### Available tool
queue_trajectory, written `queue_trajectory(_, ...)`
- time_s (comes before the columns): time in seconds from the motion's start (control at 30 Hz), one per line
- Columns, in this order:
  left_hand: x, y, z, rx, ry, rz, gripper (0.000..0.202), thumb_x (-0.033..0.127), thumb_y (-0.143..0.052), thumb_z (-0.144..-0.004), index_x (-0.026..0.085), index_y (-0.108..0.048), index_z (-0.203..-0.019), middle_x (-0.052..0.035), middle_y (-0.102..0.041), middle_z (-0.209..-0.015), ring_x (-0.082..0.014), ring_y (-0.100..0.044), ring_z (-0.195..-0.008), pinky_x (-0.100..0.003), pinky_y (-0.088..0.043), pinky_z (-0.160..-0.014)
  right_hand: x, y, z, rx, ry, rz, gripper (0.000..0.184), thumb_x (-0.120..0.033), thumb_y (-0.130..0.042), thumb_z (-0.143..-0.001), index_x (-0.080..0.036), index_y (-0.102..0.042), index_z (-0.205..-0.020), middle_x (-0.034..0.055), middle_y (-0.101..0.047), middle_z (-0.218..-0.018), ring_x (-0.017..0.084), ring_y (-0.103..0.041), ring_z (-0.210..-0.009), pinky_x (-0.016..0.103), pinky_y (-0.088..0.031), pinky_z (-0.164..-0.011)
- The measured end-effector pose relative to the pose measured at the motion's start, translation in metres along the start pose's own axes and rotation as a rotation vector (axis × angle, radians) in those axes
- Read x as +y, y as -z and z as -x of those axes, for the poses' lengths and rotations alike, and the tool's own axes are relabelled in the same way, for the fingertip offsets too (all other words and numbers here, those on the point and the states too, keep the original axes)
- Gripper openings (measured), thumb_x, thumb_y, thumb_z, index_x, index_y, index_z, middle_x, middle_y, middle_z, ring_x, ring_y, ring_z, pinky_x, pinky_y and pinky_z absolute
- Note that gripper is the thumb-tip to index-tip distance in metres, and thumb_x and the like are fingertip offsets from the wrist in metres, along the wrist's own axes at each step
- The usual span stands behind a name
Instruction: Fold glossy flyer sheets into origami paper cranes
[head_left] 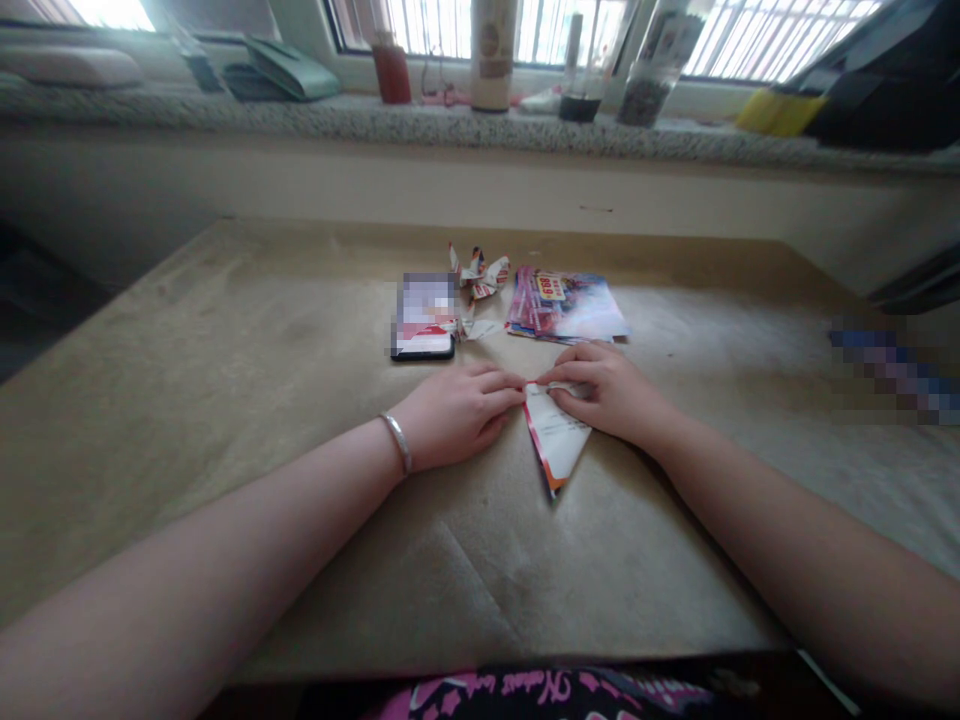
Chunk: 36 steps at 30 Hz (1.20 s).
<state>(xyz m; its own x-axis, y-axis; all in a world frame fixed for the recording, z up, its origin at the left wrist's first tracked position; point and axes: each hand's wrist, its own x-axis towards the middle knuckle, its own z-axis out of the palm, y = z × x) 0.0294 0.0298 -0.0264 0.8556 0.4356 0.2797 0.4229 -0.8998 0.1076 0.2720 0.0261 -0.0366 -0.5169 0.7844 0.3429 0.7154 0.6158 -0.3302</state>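
A folded piece of paper (559, 432), pale with a pink and orange printed edge, lies on the table as a narrow triangle pointing toward me. My left hand (461, 410), with a silver bracelet on the wrist, has its fingertips closed at the paper's upper left corner. On the opposite side, my right hand (604, 390) grips the upper right part between thumb and fingers, partly hiding it. Beyond my left hand lies a phone (424, 315) with its screen lit. Folded paper figures (480, 272) sit beside the phone.
A stack of printed flyers (566, 305) lies behind my right hand. The table (300, 500) has a tan cover. Along the granite windowsill (322, 118) stand bottles, a red container (392, 70) and a yellow item (780, 112). A blurred strip (896, 370) shows at right.
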Motion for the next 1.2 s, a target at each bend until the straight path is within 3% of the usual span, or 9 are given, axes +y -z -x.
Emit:
queue_trajectory(0.83,0.012,0.003,-0.003,-0.079,0.078,-0.043,0.037,0.025,-0.042,-0.092,0.017,-0.059,-0.124,-0.008,-0.062,-0.116,-0.0239,-0.055,-0.108,-0.04,-0.047,-0.097,-0.002,0.001,0.004,0.015,-0.079,0.013,0.016,-0.025,-0.063,-0.079,-0.02,-0.07,-0.092,0.0068,-0.067,-0.095,0.024,-0.059,-0.093,0.039,-0.044,-0.087)
queue_trajectory(1.0,0.018,0.004,-0.004,-0.088,0.092,-0.062,0.037,0.025,-0.043,-0.091,0.015,-0.059,-0.122,-0.0087,-0.063,-0.115,-0.0255,-0.054,-0.108,-0.041,-0.047,-0.096,-0.005,0.005,0.008,0.055,0.009,0.053,0.015,-0.027,-0.061,-0.083,-0.02,-0.071,-0.091,0.0073,-0.068,-0.096,0.023,-0.058,-0.094,0.039,-0.043,-0.088)
queue_trajectory(1.2,0.022,0.006,-0.004,-0.1,0.107,-0.067,0.036,0.023,-0.043,-0.09,0.016,-0.059,-0.121,-0.0086,-0.063,-0.114,-0.0251,-0.055,-0.108,-0.041,-0.047,-0.096,-0.015,0.016,0.016,-0.016,0.122,0.137,0.016,-0.022,-0.057,-0.086,-0.024,-0.073,-0.089,0.0034,-0.071,-0.091,0.022,-0.058,-0.09,0.039,-0.042,-0.086)
